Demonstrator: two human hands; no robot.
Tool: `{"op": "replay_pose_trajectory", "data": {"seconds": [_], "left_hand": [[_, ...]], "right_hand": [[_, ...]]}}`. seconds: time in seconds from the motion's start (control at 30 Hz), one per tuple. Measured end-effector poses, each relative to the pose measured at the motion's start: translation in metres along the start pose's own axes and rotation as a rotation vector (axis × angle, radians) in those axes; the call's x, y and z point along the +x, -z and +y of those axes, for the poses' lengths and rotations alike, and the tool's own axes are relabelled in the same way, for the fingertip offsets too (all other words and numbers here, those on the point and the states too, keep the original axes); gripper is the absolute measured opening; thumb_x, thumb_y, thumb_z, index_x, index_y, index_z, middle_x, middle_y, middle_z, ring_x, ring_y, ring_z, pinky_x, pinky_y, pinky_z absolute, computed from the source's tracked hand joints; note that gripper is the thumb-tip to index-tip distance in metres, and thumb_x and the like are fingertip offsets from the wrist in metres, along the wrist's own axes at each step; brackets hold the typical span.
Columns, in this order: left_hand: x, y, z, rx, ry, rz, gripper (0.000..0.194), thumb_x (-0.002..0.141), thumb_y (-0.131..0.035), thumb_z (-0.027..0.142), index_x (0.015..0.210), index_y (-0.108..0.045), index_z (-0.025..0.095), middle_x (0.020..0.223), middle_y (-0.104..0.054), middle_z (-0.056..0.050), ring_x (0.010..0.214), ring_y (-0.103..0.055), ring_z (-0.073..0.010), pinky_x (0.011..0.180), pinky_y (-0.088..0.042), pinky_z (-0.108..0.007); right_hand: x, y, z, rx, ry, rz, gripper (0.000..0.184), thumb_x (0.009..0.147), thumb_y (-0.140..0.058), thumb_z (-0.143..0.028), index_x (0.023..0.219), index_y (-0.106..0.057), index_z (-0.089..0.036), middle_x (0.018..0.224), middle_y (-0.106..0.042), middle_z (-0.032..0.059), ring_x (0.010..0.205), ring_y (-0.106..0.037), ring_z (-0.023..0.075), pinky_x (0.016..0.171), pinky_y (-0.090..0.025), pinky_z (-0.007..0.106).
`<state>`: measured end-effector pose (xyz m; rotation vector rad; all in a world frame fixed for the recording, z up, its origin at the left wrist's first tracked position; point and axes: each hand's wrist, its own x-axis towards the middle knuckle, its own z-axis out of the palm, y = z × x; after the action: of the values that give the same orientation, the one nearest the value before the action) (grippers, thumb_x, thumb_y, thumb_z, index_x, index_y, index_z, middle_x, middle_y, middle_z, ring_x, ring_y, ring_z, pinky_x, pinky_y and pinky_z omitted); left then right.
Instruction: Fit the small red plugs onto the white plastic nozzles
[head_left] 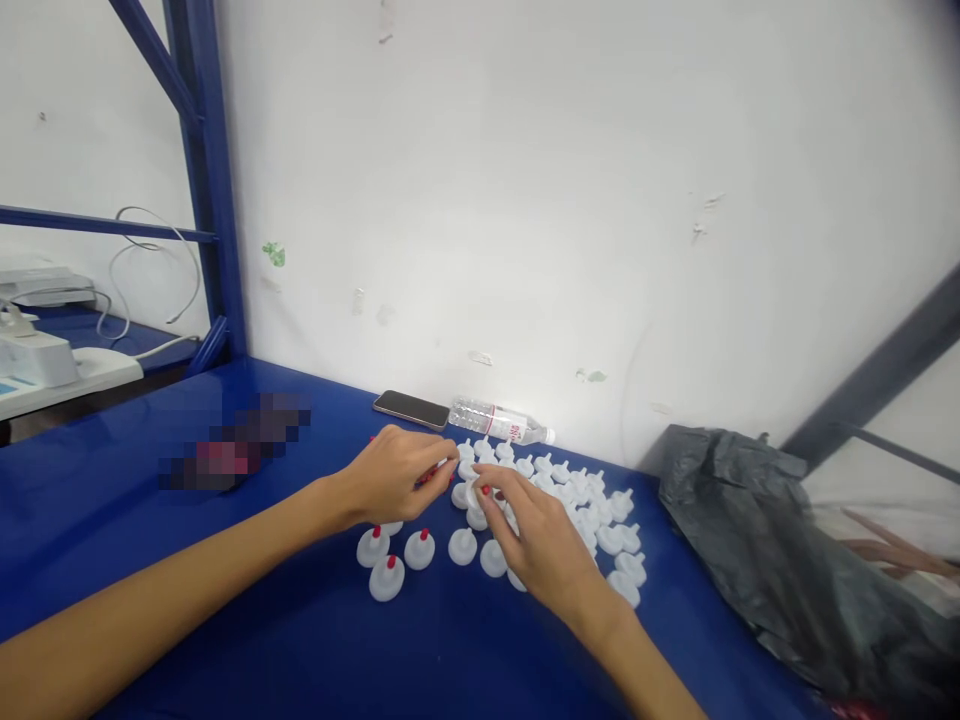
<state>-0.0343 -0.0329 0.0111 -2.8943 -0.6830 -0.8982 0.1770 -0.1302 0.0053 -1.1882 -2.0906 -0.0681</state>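
My right hand (544, 535) reaches over white disc-shaped caps with narrow spouts, thumb and forefinger pinched at a small red tip (486, 490). Just under those fingers is a white cap (476, 518); whether they touch it I cannot tell. Close by on the left, my left hand (409, 472) has its fingers pinched together, and what they hold is hidden. Small red tips (429, 478) show beneath it. In front of the left hand, several white caps carry red tips, among them one white cap with a red tip (386, 578). The crowded white caps (581, 490) on the right have bare spouts.
A phone (411, 409) and a clear plastic bottle (502, 420) lie along the wall on the blue table (300, 640). A dark plastic bag (750, 540) bulges at the right edge. A blue metal frame post (214, 180) rises on the left, near a power strip (37, 350).
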Motion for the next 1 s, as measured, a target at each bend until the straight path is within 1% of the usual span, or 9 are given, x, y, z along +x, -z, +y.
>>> {"op": "replay_pose_trajectory", "data": {"seconds": [0.2, 0.3, 0.37, 0.5, 0.67, 0.77, 0.87, 0.93, 1.0], "left_hand": [[-0.003, -0.008, 0.015, -0.001, -0.076, -0.063, 0.019, 0.1, -0.049, 0.036, 0.094, -0.059, 0.022, 0.076, -0.067, -0.001, 0.065, -0.057, -0.0161, 0.06, -0.032, -0.031], [-0.002, -0.011, 0.016, -0.004, -0.064, -0.074, 0.02, 0.102, -0.042, 0.03, 0.09, -0.056, 0.022, 0.077, -0.068, -0.002, 0.062, -0.055, -0.0166, 0.058, -0.029, -0.032], [-0.001, -0.012, 0.016, -0.006, -0.032, -0.054, 0.022, 0.102, -0.04, 0.027, 0.086, -0.054, 0.022, 0.076, -0.068, -0.002, 0.062, -0.055, -0.0163, 0.059, -0.028, -0.032], [0.0, -0.009, 0.015, 0.018, 0.008, -0.068, 0.022, 0.103, -0.041, 0.029, 0.087, -0.053, 0.02, 0.077, -0.067, -0.002, 0.064, -0.055, -0.0161, 0.061, -0.027, -0.033], [0.001, -0.01, 0.017, -0.086, 0.015, -0.129, 0.031, 0.106, -0.034, 0.03, 0.08, -0.048, 0.02, 0.073, -0.061, 0.001, 0.062, -0.05, -0.014, 0.061, -0.027, -0.032], [0.003, -0.007, 0.017, -0.266, 0.125, -0.062, 0.04, 0.107, -0.029, 0.031, 0.069, -0.037, 0.02, 0.062, -0.046, 0.004, 0.058, -0.041, -0.0123, 0.061, -0.028, -0.031], [0.005, 0.002, 0.013, -0.346, 0.236, 0.026, 0.043, 0.107, -0.028, 0.032, 0.066, -0.03, 0.02, 0.059, -0.036, 0.005, 0.056, -0.034, -0.0113, 0.06, -0.028, -0.029], [0.007, 0.006, 0.009, -0.233, 0.24, -0.003, 0.039, 0.106, -0.032, 0.03, 0.069, -0.037, 0.019, 0.062, -0.042, 0.005, 0.058, -0.037, -0.0117, 0.062, -0.027, -0.029], [0.008, 0.004, 0.002, -0.098, 0.218, -0.094, 0.031, 0.103, -0.038, 0.028, 0.076, -0.049, 0.019, 0.07, -0.054, 0.003, 0.063, -0.047, -0.0134, 0.064, -0.029, -0.03]], "right_hand": [[-0.002, -0.011, 0.0, -0.055, 0.039, 0.134, 0.019, 0.095, -0.058, -0.025, 0.114, -0.064, -0.028, 0.105, -0.075, 0.0039, 0.095, -0.074, 0.0215, 0.083, -0.064, 0.035], [-0.003, -0.012, -0.003, -0.064, 0.009, 0.181, 0.023, 0.093, -0.061, -0.026, 0.117, -0.063, -0.028, 0.102, -0.075, 0.0042, 0.091, -0.074, 0.0226, 0.081, -0.064, 0.036], [-0.005, -0.011, -0.004, -0.046, -0.015, 0.182, 0.033, 0.092, -0.065, -0.029, 0.124, -0.06, -0.029, 0.105, -0.075, 0.0039, 0.093, -0.074, 0.0232, 0.082, -0.064, 0.037], [-0.006, -0.012, -0.002, -0.027, -0.024, 0.176, 0.045, 0.091, -0.068, -0.03, 0.134, -0.055, -0.029, 0.115, -0.075, 0.0037, 0.098, -0.073, 0.0223, 0.086, -0.063, 0.036], [-0.003, -0.011, 0.005, -0.146, 0.019, 0.186, 0.038, 0.094, -0.066, -0.033, 0.131, -0.058, -0.028, 0.109, -0.077, 0.0041, 0.097, -0.072, 0.0229, 0.088, -0.059, 0.039], [0.0, -0.002, 0.019, -0.314, 0.031, 0.215, 0.027, 0.097, -0.06, -0.028, 0.124, -0.065, -0.028, 0.094, -0.078, 0.0038, 0.089, -0.072, 0.0226, 0.084, -0.056, 0.04], [0.001, 0.012, 0.034, -0.374, -0.045, 0.266, 0.02, 0.097, -0.058, -0.025, 0.112, -0.07, -0.024, 0.1, -0.079, 0.0064, 0.092, -0.073, 0.0236, 0.086, -0.055, 0.041], [0.003, 0.018, 0.037, -0.304, -0.112, 0.296, 0.017, 0.097, -0.059, -0.028, 0.108, -0.071, -0.022, 0.105, -0.079, 0.0071, 0.096, -0.072, 0.0241, 0.089, -0.055, 0.042], [0.004, 0.017, 0.032, -0.217, -0.123, 0.312, 0.015, 0.096, -0.061, -0.03, 0.104, -0.071, -0.022, 0.104, -0.077, 0.0068, 0.1, -0.07, 0.0237, 0.091, -0.056, 0.042]]}}
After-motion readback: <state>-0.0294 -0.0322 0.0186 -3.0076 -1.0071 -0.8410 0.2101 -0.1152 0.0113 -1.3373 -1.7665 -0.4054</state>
